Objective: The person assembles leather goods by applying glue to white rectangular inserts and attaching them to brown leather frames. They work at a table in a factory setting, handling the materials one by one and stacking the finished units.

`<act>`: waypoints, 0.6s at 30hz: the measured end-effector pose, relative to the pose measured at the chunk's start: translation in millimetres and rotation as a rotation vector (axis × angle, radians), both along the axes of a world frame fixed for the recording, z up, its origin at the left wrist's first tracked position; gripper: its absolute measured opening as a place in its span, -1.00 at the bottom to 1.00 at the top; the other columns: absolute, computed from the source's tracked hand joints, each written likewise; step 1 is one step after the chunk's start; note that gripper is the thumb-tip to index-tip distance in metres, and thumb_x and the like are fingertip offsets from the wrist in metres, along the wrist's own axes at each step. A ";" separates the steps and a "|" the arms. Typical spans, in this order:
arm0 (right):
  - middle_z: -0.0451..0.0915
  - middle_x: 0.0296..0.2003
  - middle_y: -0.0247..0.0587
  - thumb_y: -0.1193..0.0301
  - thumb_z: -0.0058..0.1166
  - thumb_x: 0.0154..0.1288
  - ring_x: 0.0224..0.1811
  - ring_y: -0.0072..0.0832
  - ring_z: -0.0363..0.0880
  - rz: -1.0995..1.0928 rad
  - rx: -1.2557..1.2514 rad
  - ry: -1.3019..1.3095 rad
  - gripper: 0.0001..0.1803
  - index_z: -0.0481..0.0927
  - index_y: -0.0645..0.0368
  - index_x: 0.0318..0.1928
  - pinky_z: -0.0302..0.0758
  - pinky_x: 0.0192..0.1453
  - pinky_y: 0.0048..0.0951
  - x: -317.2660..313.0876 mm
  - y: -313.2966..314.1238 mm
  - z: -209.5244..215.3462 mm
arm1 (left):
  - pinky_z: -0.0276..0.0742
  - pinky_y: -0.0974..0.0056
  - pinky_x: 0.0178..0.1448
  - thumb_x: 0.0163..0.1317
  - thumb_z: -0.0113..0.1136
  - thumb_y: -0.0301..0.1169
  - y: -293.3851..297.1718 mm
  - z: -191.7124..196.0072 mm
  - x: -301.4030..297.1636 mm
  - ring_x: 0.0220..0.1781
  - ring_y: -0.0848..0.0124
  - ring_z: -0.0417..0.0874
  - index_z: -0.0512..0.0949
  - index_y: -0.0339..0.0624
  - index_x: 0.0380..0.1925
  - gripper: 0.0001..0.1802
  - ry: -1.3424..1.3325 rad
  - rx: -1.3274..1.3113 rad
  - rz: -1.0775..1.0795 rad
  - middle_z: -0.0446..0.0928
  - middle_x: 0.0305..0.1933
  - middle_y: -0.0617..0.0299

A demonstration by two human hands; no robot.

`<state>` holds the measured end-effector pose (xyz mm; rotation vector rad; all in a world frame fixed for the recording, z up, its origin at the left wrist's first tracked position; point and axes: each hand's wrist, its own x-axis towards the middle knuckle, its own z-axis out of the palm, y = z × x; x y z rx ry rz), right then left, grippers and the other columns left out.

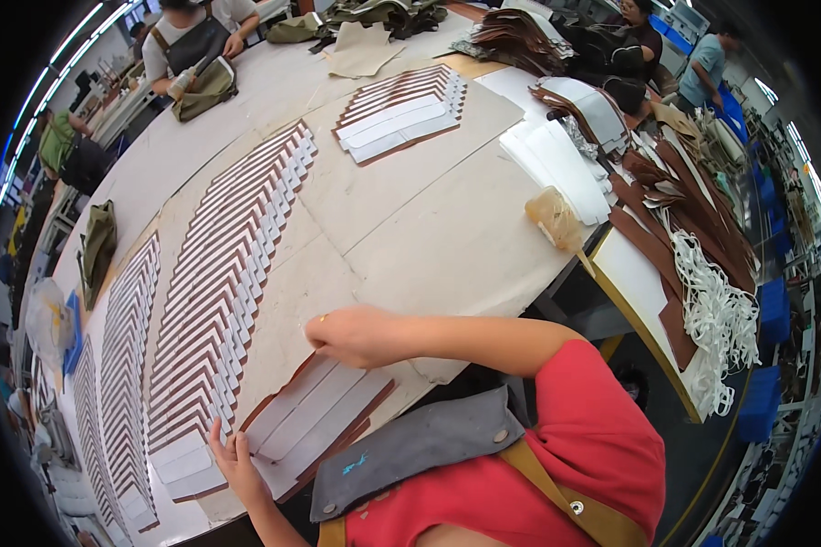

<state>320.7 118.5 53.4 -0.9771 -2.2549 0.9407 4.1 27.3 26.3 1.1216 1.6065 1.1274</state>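
Note:
My right hand (pixel 356 335) is closed at the far right corner of a small set of brown panels with white facing (pixel 315 410), which lies in front of me. Whatever its curled fingers hold, if anything, is hidden. My left hand (pixel 239 463) rests at the left end of the same panels, its fingers apart and partly stretched. Just left of that hand ends a long overlapping row of brown-edged white strips (pixel 223 283), fanned in a herringbone line up the table.
More overlapping rows (pixel 128 365) lie further left. A shorter fanned stack (pixel 401 114) sits at the far middle of the table (pixel 420 219). To the right are white sheets (pixel 556 164), brown strips (pixel 652 264) and tangled white cords (pixel 707 310). A person (pixel 196 46) works across the table.

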 end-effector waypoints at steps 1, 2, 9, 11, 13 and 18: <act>0.50 -0.44 -0.09 0.46 0.00 0.19 -0.34 -0.15 0.50 -0.062 0.003 0.022 -0.88 0.37 0.19 -0.29 0.41 -0.25 -0.21 11.7 -1.4 6.3 | 0.27 0.49 -0.14 0.22 0.01 -0.56 7.4 1.6 10.9 -0.31 0.62 0.39 0.18 -0.20 0.22 -0.46 -0.162 0.055 0.012 0.46 -0.31 0.32; 0.51 -0.46 -0.11 0.46 0.01 0.20 -0.38 -0.17 0.50 -0.126 0.005 0.045 -0.88 0.39 0.19 -0.29 0.42 -0.27 -0.24 24.6 -2.3 11.5 | 0.28 0.48 -0.15 0.23 0.00 -0.56 15.9 5.5 23.7 -0.30 0.62 0.39 0.19 -0.20 0.21 -0.48 -0.224 0.048 0.003 0.46 -0.31 0.33; 0.54 -0.47 -0.29 0.42 0.07 0.24 -0.46 -0.54 0.47 -0.553 -0.035 0.394 -0.84 0.48 0.21 -0.22 0.43 -0.32 -0.49 113.5 12.5 0.9 | 0.28 0.49 -0.25 0.23 0.03 -0.54 101.7 -0.7 101.2 -0.34 0.62 0.38 0.31 -0.24 0.10 -0.60 -0.175 0.172 -0.252 0.45 -0.34 0.32; 0.53 -0.49 -0.29 0.38 0.08 0.23 -0.48 -0.55 0.46 -0.730 -0.115 0.391 -0.75 0.47 0.23 -0.12 0.43 -0.34 -0.50 140.1 23.3 -12.1 | 0.28 0.49 -0.26 0.26 0.02 -0.49 128.1 2.1 137.4 -0.35 0.61 0.37 0.29 -0.24 0.11 -0.59 -0.244 0.151 -0.263 0.47 -0.33 0.30; 0.52 -0.48 -0.30 0.36 0.10 0.22 -0.48 -0.60 0.45 -0.908 -0.165 0.355 -0.65 0.45 0.25 -0.03 0.42 -0.35 -0.53 167.4 30.1 -31.4 | 0.32 0.49 -0.22 0.26 0.02 -0.47 146.3 -12.1 160.8 -0.33 0.59 0.40 0.25 -0.20 0.14 -0.57 -0.235 -0.033 -0.358 0.51 -0.23 0.22; 0.49 -0.50 -0.28 0.42 0.02 0.21 -0.47 -0.56 0.44 -0.798 -0.443 0.374 -0.48 0.25 0.23 0.18 0.41 -0.34 -0.53 186.4 -6.6 -49.1 | 0.33 0.48 -0.27 0.18 0.03 -0.58 134.2 -23.0 176.2 -0.38 0.58 0.39 0.22 -0.17 0.19 -0.46 -0.040 0.074 -0.520 0.52 -0.17 0.20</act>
